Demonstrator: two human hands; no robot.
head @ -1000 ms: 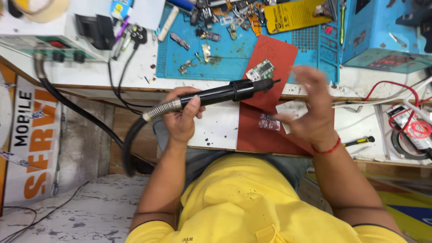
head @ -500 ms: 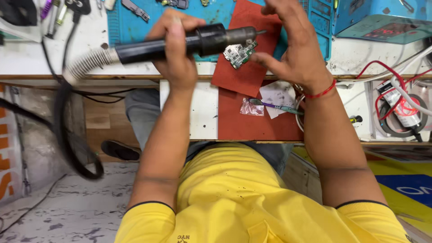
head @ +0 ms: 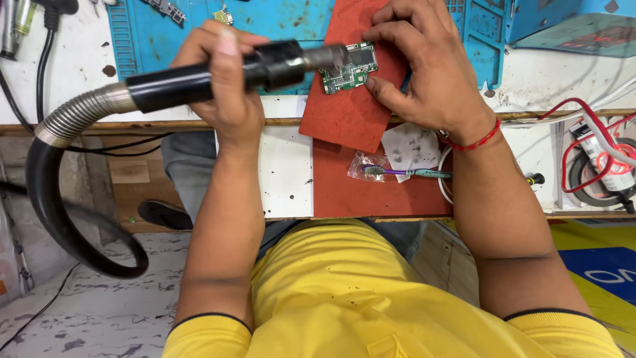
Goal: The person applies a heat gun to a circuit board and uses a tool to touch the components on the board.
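Left hand (head: 225, 86) is wrapping closed around the black cylindrical handle of a hot-air wand (head: 218, 76), fingers curled over the top, thumb hidden underneath. The wand's long axis is running nearly level across the view, ribbed metal hose (head: 79, 119) trailing off to the person's left, grey metal nozzle (head: 328, 58) pointing right

Small green printed circuit board (head: 350, 69) is lying on a red rubber mat (head: 344, 119), directly at the nozzle's tip; whether tip and board are touching cannot be told

Right hand (head: 430, 73) is arching over the board from the right, partly open, fingertips (head: 377, 83) pinching its far and near edges and steadying it flat. Right hand is the nearer of the two to the board; the left is standing off by the wand's length

Blue silicone work mat (head: 278, 20) is lying beyond the red one. A purple-handled toothbrush (head: 407, 174) is resting on a clear plastic bag near the right wrist, red thread bracelet (head: 474, 140) circling that wrist
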